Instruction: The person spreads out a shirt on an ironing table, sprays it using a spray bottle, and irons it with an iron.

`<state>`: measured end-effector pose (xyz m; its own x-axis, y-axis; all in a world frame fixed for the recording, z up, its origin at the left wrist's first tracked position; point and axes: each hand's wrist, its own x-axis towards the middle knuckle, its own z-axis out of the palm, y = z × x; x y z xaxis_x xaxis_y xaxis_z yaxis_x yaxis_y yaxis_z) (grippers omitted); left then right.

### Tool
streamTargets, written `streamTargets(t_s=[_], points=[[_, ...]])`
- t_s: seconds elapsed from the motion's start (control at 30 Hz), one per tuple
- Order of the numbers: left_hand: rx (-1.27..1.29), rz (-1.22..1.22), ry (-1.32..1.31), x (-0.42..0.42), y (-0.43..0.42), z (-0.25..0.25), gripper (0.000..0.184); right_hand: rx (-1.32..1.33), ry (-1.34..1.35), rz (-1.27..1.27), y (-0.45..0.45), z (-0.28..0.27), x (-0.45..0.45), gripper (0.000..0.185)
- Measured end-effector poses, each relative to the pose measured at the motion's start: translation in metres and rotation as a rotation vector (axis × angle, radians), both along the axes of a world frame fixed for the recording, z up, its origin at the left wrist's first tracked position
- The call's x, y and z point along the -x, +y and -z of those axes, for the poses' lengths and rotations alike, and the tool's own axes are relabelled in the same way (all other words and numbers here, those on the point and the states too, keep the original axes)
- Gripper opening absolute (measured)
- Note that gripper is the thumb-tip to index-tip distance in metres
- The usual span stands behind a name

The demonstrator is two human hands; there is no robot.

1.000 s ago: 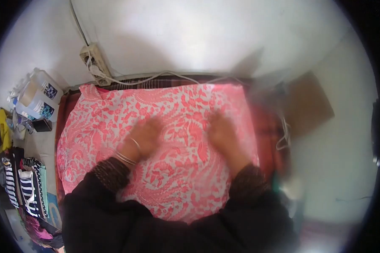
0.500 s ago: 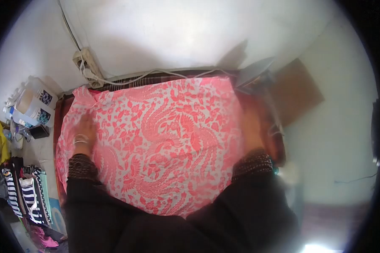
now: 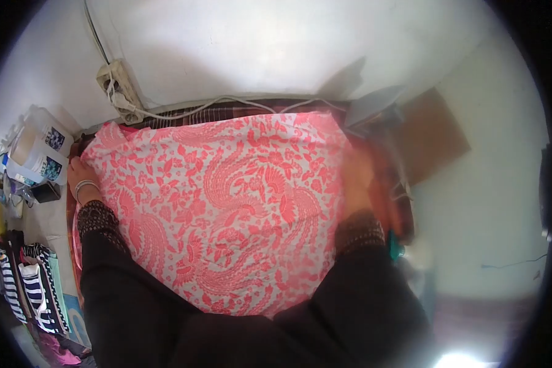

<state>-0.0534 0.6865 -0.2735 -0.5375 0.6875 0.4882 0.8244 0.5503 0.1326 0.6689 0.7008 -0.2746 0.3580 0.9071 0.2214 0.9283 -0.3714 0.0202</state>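
A pink and white cloth (image 3: pixel 227 208) with a floral and paisley-like print lies spread over a padded surface, lightly wrinkled along its near part. At its left border is my left hand (image 3: pixel 83 176), a bracelet at the wrist, the fingers closed together over the cloth's edge. On the right border rests my right hand (image 3: pixel 357 178), smeared by motion, so its fingers do not show clearly. Just beyond that hand stands a grey clothes iron (image 3: pixel 374 111), tilted up and partly blurred.
A white power strip (image 3: pixel 119 89) hangs on the wall, and a pale cord (image 3: pixel 208 103) runs from it along the back edge. Plastic containers (image 3: pixel 40 147) and folded clothes (image 3: pixel 37 288) are at left. A brown board (image 3: pixel 432 138) lies at right.
My left hand has slid left from the cloth's surface to its left edge, and the cloth there looks flatter. My right hand stays near the right border. The view has shifted slightly.
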Motion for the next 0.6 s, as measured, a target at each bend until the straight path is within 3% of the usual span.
streamTargets(t_s=[0.07,0.17,0.27,0.33,0.37,0.4,0.43,0.47,0.53,0.6], points=[[-0.049,0.036,0.051,-0.002,-0.001,0.002,0.021,0.035,0.041,0.035,0.002,-0.006,-0.006,0.043],[0.211,0.012,0.064,-0.027,-0.006,-0.026,0.031,0.001,0.107,0.083,-0.005,-0.029,0.007,0.044],[0.079,0.162,0.186,-0.029,-0.018,-0.028,0.043,-0.111,0.246,0.014,-0.048,-0.072,0.035,0.043],[0.123,0.266,0.201,-0.057,-0.05,-0.027,0.054,-0.147,0.302,-0.323,-0.085,-0.048,0.051,0.046],[0.103,0.453,0.195,-0.072,-0.075,-0.017,0.056,-0.142,0.306,-0.312,-0.107,-0.043,0.062,0.046],[0.085,0.64,0.191,-0.089,-0.101,-0.011,0.059,-0.051,0.209,-0.548,-0.129,-0.043,0.076,0.046],[0.339,0.521,0.077,-0.127,-0.127,-0.026,0.061,0.035,0.113,-0.787,-0.144,-0.044,0.084,0.047],[0.586,0.384,-0.036,-0.155,-0.148,-0.041,0.063,0.032,0.127,-0.785,-0.145,-0.042,0.069,0.047],[0.541,0.469,-0.029,-0.131,-0.157,-0.027,0.064,0.039,0.056,-0.25,-0.124,-0.028,0.009,0.046],[0.498,0.556,-0.019,-0.129,-0.165,-0.024,0.064,0.053,0.088,-0.247,-0.112,-0.006,-0.027,0.046]])
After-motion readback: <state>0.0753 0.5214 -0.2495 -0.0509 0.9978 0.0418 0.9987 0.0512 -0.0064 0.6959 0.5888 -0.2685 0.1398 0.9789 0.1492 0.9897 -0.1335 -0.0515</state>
